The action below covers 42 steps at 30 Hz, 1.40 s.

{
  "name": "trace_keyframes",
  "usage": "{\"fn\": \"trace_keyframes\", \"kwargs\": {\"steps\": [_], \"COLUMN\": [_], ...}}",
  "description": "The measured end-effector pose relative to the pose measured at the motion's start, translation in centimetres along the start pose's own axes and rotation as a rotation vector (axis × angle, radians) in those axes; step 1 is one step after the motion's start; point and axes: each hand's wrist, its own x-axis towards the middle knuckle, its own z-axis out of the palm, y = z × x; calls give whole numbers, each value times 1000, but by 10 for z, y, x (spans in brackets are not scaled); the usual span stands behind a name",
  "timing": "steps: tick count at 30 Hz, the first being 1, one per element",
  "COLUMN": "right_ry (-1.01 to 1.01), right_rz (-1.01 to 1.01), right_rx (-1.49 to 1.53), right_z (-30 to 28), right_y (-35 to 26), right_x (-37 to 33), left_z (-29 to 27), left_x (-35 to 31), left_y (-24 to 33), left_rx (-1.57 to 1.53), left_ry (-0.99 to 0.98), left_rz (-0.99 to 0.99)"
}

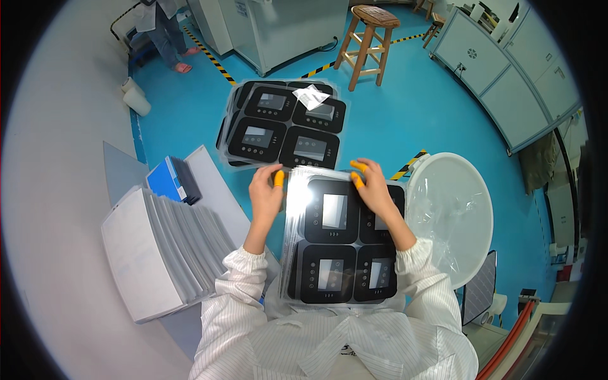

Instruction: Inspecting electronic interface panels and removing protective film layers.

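Note:
A stack of clear plastic sheets (356,237) printed with black panels and small windows lies in front of my body. My left hand (266,193) is beside its far left corner, fingers stretched forward and an orange finger cot on the thumb. Over the far edge is my right hand (373,187), its fingers apart, with orange cots on two digits. I see nothing held in either hand. Farther ahead lies a second pile of similar printed sheets (285,120), its layers unevenly turned. A small crumpled silvery-white packet (310,97) rests on that pile.
To the left stands a tall stack of white sheets (171,247), near a blue box (172,180). A round white tub (451,218) lined with clear plastic is close on the right. Beyond are a wooden stool (367,41), grey cabinets (494,69) and another person (161,31).

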Motion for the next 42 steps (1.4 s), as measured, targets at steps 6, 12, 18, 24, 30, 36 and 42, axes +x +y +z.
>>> {"fn": "trace_keyframes", "kwargs": {"steps": [6, 12, 18, 24, 30, 36, 42], "right_ry": [-38, -119, 146, 112, 160, 272, -135], "right_rz": [338, 603, 547, 542, 599, 538, 86], "right_rx": [44, 558, 781, 556, 496, 531, 453], "right_z": [37, 57, 68, 85, 96, 81, 46], "right_y": [38, 55, 68, 93, 93, 101, -15], "right_x": [61, 93, 127, 143, 152, 150, 95], "left_z": [9, 21, 28, 38, 42, 53, 40], "left_x": [-6, 2, 13, 23, 23, 28, 25], "left_y": [-59, -62, -65, -59, -60, -52, -68], "left_rx": [-269, -430, -431, -416, -427, -503, -475], "left_ry": [-89, -97, -108, -27, 11, 43, 17], "left_rz": [-583, -643, -647, -684, -737, -777, -748]}}
